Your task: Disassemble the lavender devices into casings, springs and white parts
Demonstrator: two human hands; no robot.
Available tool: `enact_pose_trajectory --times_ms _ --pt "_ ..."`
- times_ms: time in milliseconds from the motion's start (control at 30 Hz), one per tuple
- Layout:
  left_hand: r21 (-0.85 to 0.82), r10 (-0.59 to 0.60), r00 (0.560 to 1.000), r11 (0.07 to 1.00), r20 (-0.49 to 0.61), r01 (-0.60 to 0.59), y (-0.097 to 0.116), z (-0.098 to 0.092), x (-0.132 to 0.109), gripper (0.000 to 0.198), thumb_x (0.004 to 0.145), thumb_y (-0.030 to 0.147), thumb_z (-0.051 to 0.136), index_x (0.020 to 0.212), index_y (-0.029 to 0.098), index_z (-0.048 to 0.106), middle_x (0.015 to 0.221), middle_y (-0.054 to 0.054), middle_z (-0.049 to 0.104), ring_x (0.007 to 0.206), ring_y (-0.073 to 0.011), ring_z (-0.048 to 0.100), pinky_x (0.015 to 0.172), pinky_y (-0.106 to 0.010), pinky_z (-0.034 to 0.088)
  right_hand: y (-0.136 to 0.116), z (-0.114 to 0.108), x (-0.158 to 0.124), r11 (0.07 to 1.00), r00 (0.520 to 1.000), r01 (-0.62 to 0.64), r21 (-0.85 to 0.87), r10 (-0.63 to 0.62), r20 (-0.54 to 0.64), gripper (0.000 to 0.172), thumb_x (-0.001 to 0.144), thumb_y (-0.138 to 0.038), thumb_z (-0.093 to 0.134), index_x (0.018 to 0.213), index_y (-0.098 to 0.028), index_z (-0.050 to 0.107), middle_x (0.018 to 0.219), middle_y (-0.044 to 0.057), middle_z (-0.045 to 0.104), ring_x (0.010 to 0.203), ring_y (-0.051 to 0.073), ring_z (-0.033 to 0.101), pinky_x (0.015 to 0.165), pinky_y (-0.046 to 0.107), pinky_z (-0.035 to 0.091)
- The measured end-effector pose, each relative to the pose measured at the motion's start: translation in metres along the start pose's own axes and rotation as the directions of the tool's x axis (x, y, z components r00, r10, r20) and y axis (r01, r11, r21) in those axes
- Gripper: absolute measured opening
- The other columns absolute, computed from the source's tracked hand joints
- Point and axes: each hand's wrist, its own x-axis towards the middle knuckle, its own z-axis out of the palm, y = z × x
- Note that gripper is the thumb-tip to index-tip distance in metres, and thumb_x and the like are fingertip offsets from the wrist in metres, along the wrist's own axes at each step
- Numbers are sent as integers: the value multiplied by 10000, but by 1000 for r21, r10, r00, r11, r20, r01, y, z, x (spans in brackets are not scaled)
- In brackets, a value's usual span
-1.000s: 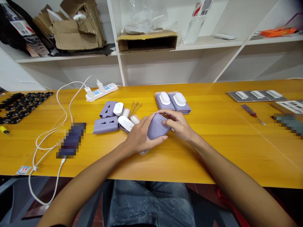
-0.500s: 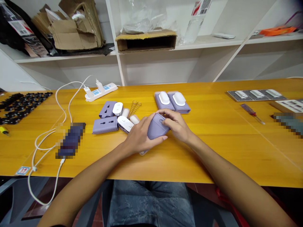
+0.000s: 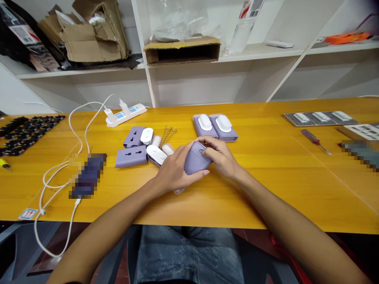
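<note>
Clasped a lavender, round-cornered plastic case (image 3: 194, 163) from its left and lower side with the left hand (image 3: 175, 169), at the centre of the frame, stretching the thumb along the lower edge. Held the same case at its upper right with the right hand (image 3: 221, 156), bending the thumb beside a small oval button (image 3: 201, 151) on the matte face. Sat between both hands, touching each, above a glossy yellow wood-grained tabletop (image 3: 281, 161). Had, beyond the left knuckles, left of centre, two pale smooth cylinders (image 3: 156, 141), thin brass-coloured wire coils (image 3: 168, 135), an oblong white plastic piece (image 3: 156, 155) and two slotted lavender plastic shells (image 3: 130, 157). Had two lavender blocks (image 3: 229, 136) with rounded white caps (image 3: 224, 123) behind the right hand. Included, farther out, a long white power strip (image 3: 127, 115) at upper left, a dark-red-handled screwdriver (image 3: 310, 137) at right and a torn brown cardboard box (image 3: 91, 45) in the upper left corner.
</note>
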Motion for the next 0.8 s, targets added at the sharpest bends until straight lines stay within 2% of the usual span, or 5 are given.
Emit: enact_pose_trajectory --times_ms 500,800 --pt "-12 11 1000 1000 -4 -11 -1 0 0 871 927 563 825 1622 226 420 1541 -184 654 1385 -374 685 1113 -549 602 -2 3 0 1000 1000 -3 -4 3 -10 226 770 -329 625 948 -218 709 830 9 651 772 209 557 690 344 427" --pt "-35 18 1000 999 -4 -18 -2 1 0 841 938 552 814 1608 212 435 1562 -188 645 1414 -369 672 1145 -551 590 -1 4 -1 995 1000 26 -97 -27 -7 208 807 -349 621 950 -214 691 853 21 678 802 226 610 739 358 464"
